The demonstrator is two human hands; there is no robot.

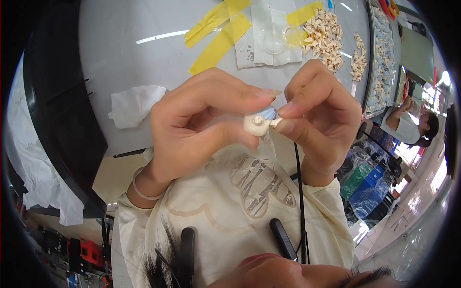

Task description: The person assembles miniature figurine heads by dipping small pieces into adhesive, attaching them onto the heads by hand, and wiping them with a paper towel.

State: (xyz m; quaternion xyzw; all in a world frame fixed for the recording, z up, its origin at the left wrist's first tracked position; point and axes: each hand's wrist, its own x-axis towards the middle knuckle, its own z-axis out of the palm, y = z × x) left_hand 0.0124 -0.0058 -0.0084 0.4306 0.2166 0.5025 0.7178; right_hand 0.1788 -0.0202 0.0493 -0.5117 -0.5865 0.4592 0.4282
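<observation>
Between thumb and fingertips, my left hand (206, 113) pinches a small cream and light-blue figure (256, 124) with a round knob on its face. My right hand (319, 115) is closed in a pinch on a tiny cream piece (275, 123), held right at the figure's right side. Both hands are raised in front of the cream shirt, near the table's front edge. The fingertips cover part of the figure. Past my right hand lies a pile of small cream pieces (325, 38) with darker tips.
A smaller heap of cream pieces (358, 60) lies beside a metal tray (370, 98) of blue and white parts. Yellow tape strips (218, 45), white sheets (269, 55) and a crumpled tissue (137, 106) are on the grey table. Another person (408, 124) sits at far right.
</observation>
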